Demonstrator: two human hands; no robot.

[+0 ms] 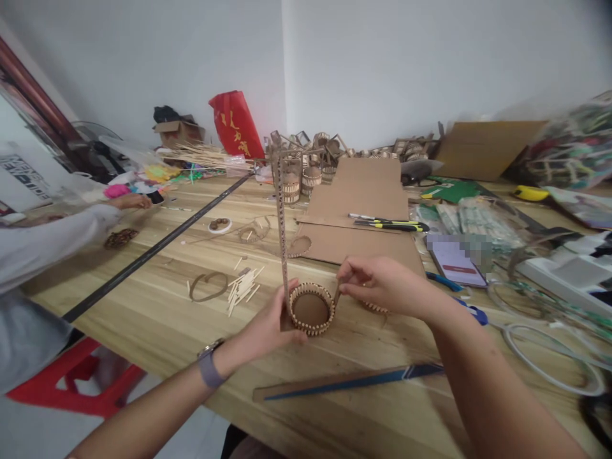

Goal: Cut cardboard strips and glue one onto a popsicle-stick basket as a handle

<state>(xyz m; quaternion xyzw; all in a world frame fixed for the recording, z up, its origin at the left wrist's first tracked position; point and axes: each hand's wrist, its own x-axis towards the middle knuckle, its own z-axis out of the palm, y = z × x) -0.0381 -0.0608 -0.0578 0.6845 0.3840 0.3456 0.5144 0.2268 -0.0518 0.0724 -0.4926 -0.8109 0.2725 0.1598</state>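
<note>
A small round basket (312, 329), ringed with short wooden sticks and with a brown cardboard bottom, sits on the table before me. My left hand (272, 322) is closed around its left side, thumb in front. From that side a long, narrow corrugated cardboard strip (281, 223) stands upright. At the basket's right edge my right hand (377, 284) pinches a short piece of cardboard strip (337, 294) that touches the rim. Partly hidden under my right hand lies another stick-edged ring (374, 307). Loose short sticks (243, 288) and a curled cardboard strip (209, 287) lie to the left.
Cardboard sheets (368, 191) with utility knives (392, 224) lie beyond my hands. A phone (456, 260) and cables (549, 357) are at right. A blue-edged strip (349, 384) lies in front. Finished baskets (310, 178) stand behind. Another person's sleeve (52, 236) is at left.
</note>
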